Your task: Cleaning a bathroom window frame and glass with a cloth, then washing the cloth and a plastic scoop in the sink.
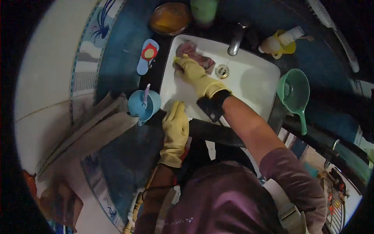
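My right hand [191,70], in a yellow rubber glove with a black band at the wrist, reaches into the white sink [257,99]. Its fingers curl by the left wall over a small bright yellow thing [175,60], perhaps a sponge, mostly hidden. Just beyond the fingers a wet, crumpled reddish cloth [198,57] lies on the basin floor, near the metal drain [222,71]. At the sink's front left edge rests my left hand [176,122], gloved too. Its fingers lie straight and together; the palm side is hidden.
A metal faucet [234,44] overhangs the basin. Around it stand a blue mug [153,102] with a purple-handled brush, a brown bowl [170,18], a green container [204,11], a yellow mug [287,48] holding tubes, and a green dipper [295,90]. A grey towel [96,137] hangs left.
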Available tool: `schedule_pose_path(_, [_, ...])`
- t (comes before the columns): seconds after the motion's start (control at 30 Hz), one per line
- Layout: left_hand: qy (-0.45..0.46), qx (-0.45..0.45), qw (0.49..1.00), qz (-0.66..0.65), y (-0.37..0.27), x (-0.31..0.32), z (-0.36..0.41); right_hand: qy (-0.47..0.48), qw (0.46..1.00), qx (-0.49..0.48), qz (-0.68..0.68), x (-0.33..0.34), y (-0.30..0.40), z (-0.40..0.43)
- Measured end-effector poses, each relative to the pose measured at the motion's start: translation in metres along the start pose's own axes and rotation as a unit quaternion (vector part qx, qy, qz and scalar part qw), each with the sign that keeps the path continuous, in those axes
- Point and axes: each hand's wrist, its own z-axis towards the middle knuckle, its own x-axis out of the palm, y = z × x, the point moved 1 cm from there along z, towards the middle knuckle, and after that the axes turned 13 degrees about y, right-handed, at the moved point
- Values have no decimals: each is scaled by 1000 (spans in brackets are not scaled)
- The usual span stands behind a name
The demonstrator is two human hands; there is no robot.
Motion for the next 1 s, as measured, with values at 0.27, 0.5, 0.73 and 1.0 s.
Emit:
schedule_pose_path(0.27, [15,-34,998,48,-3,0,4,254,940,130,-189,-31,-18,-85])
schedule_pose_path(0.5, [28,-45,997,50,4,5,-4,-20,919,384,-89,-95,-46,-59])
schedule_pose_path(0.73, [31,-40,997,52,9,10,-5,87,978,157,-103,8,-17,-62])
schedule_pose_path(1.0, [37,-52,997,51,2,-2,-4,345,877,251,-222,-106,-1,-95])
